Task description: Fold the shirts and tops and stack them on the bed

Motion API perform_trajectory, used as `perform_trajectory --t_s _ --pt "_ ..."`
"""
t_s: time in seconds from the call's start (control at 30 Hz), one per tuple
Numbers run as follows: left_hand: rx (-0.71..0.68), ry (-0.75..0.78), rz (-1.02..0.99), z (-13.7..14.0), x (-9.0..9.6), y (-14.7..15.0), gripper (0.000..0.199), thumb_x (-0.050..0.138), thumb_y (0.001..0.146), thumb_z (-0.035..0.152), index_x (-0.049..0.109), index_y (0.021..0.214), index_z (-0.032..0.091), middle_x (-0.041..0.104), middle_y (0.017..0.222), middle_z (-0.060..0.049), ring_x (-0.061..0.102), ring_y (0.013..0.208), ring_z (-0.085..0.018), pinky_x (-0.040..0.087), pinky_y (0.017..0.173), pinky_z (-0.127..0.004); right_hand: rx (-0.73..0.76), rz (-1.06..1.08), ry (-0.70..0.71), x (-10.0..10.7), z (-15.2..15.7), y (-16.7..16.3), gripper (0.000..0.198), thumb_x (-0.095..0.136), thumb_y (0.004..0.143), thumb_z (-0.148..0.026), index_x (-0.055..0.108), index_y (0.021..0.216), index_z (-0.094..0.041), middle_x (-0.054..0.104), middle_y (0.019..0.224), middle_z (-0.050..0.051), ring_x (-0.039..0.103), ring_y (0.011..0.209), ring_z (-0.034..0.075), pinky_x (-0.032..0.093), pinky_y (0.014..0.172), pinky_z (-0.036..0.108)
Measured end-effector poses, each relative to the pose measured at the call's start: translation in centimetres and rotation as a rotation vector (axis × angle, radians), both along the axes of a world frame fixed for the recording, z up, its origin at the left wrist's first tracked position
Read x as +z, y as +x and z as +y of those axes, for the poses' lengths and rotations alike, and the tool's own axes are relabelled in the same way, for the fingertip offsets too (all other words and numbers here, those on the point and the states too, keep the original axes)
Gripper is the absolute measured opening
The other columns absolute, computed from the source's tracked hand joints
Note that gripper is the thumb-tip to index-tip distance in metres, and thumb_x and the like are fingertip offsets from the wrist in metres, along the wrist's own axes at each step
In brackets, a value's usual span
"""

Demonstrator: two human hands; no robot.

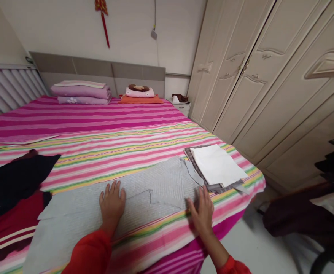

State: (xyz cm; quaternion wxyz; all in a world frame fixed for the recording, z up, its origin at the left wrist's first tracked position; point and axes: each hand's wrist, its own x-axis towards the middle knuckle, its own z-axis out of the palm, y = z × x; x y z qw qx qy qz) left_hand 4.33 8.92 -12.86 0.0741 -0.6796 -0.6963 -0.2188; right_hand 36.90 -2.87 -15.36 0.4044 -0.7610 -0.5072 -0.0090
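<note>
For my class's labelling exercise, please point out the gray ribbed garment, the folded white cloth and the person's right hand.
Gray ribbed garment point(138, 207): head view, on its flat fabric near the middle.
Folded white cloth point(217, 164): head view, middle of its top face.
Right hand point(203, 213): head view, back of the hand.

Soft, slightly dim light spread evenly around me
My right hand point(202, 212) cast a faint shadow, the wardrobe point(269, 83) stretched and leaned toward the right edge, and the dark fabric point(289, 221) at lower right looked murky and soft
</note>
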Motion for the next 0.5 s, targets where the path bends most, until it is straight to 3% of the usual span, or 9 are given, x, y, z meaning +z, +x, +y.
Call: perform_trajectory --t_s 0.1,0.2,0.3,0.4,0.5 --pt "-0.019 -0.005 -0.054 0.0 0.1 -0.2 0.052 0.027 0.096 0.030 0.056 0.133 0.009 0.053 0.143 -0.016 0.044 0.136 -0.031 0.031 0.112 -0.051 -0.252 0.465 0.123 -0.3 -0.8 0.9 0.076 0.060 0.077 -0.062 0.048 0.133 -0.012 0.050 0.138 0.020 0.047 0.128 0.032 0.041 0.104 0.046" --pt "-0.125 -0.002 -0.100 -0.2 0.3 0.9 0.052 0.026 0.096 0.029 0.053 0.135 0.008 0.050 0.146 -0.017 0.041 0.139 -0.029 0.031 0.114 -0.050 -0.351 0.865 0.142 -0.3 -0.3 2.0 0.063 0.073 0.061 -0.061 0.059 0.103 -0.015 0.066 0.093 0.008 0.063 0.088 0.023 0.053 0.074 0.033" --pt "-0.397 -0.046 -0.121 -1.4 0.6 4.6 0.050 0.033 0.095 0.031 0.048 0.140 0.014 0.046 0.150 -0.013 0.033 0.144 -0.026 0.026 0.117 -0.049 -0.342 1.001 0.139 0.0 0.2 2.5 0.049 0.079 0.053 -0.058 0.057 0.075 -0.020 0.056 0.059 -0.004 0.054 0.058 0.015 0.045 0.052 0.027" --pt "-0.673 -0.163 -0.162 -3.7 1.0 10.1 0.064 0.049 0.088 0.038 0.036 0.147 0.017 0.036 0.156 -0.011 0.023 0.148 -0.024 0.020 0.121 -0.047 -0.287 1.075 0.128 1.0 0.5 2.2 0.047 0.083 0.048 -0.052 0.049 0.058 -0.022 0.047 0.048 -0.008 0.046 0.049 0.011 0.040 0.048 0.025" --pt "-0.724 -0.339 -0.256 -5.8 1.4 15.2 0.092 0.065 0.075 0.044 0.025 0.152 0.013 0.022 0.161 -0.014 0.015 0.150 -0.027 0.017 0.122 -0.047 -0.104 1.202 0.169 2.6 0.9 2.0 0.043 0.084 0.050 -0.045 0.048 0.058 -0.022 0.051 0.051 -0.007 0.052 0.053 0.012 0.045 0.053 0.025"
